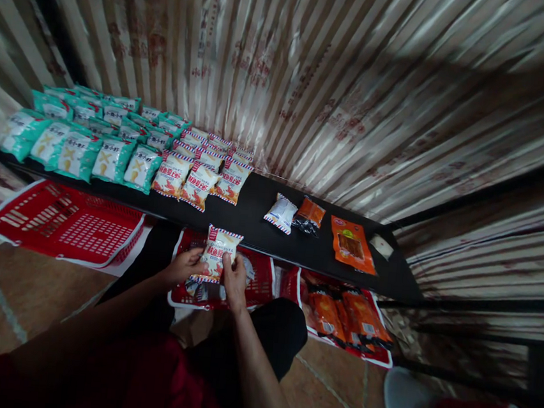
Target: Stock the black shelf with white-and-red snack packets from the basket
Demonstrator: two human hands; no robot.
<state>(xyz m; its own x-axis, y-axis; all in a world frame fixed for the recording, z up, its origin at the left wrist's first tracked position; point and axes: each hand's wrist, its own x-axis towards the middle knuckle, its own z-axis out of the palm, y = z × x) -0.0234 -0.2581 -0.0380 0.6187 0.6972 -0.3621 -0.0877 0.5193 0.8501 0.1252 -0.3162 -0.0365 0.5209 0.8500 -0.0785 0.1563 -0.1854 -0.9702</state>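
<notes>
Between both hands I hold a white and orange snack bag (221,241) with a striped top edge, upright above a red basket (264,280). My left hand (186,267) grips its left side, and my right hand (234,279) pinches its right side with the thumb on the front. Matching snack bags (200,184) stand in rows on the black shelf (232,222) beyond. To their left are several rows of teal snack bags (75,152). Inside the basket under my hands lie more packets, partly hidden.
Farther right on the shelf lie a white and blue packet (281,213), an orange and black packet (309,215), a flat orange packet (353,244) and a small white object (381,246). Below are a red basket (72,223) and a basket of orange packets (328,315). A pleated curtain (285,70) hangs behind.
</notes>
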